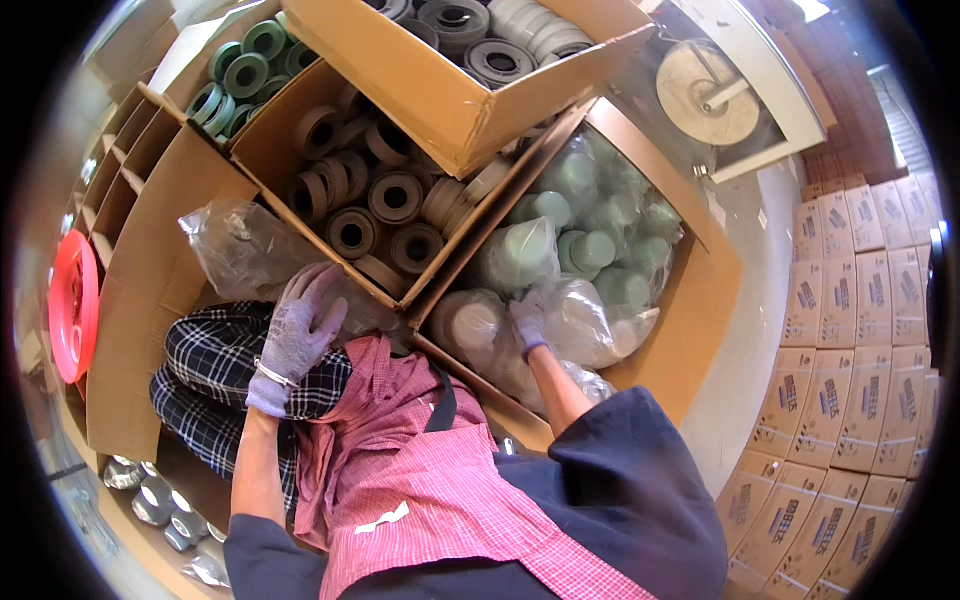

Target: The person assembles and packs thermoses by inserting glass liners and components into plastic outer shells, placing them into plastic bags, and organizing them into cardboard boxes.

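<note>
My left hand (302, 335), in a pale lilac glove, is held over my lap with its fingers stretched and the thumb apart. It holds nothing and is close to an empty-looking clear plastic bag (235, 250) at the left box's edge. My right hand (527, 318), gloved too, reaches into the right cardboard box (690, 345). Its fingers are closed at the gathered end of a clear plastic bag (518, 255) around a pale green, round-ended piece; the fingertips are partly hidden. Around it lie several more bagged pale green cylinders (588, 252) and a whitish bagged one (475, 328).
Grey-brown ring-shaped parts (395, 197) fill the adjoining box. Above it, an open carton (400, 85) holds dark and light rings. Green rings (245, 75) are at upper left, beside a red plastic stool (73, 305). Stacked cartons (835, 400) line the right.
</note>
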The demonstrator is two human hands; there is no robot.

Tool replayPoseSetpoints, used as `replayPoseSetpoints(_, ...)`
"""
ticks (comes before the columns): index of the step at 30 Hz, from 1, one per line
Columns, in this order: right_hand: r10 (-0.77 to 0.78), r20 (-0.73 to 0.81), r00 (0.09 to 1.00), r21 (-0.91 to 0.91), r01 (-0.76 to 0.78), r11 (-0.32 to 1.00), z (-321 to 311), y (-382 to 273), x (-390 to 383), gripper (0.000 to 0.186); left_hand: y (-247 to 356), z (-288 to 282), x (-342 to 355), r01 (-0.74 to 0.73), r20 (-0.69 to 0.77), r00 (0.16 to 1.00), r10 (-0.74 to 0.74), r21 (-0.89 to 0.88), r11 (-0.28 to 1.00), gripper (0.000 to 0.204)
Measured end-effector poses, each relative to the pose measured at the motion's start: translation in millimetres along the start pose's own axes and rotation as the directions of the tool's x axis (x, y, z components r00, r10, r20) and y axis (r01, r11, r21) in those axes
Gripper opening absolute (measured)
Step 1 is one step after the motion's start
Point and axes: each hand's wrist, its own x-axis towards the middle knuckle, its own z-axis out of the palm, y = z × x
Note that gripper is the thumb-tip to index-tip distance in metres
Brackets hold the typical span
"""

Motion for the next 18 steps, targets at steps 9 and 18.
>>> replayPoseSetpoints(9,-0.214,0.405,0.889,0.246,0.12,0.962,-142,-66,31,0.027,-35,-16,-29,0.158,0.028,0.987,-0.16,0.06,0.986,0.041)
replayPoseSetpoints(18,0.052,0.124,0.991,-0.474,0.013,0.88,-24,62,214,0.035,-43,-5,-22,0.183,-0.044,0.982,-0.182,0.035,0.982,0.037)
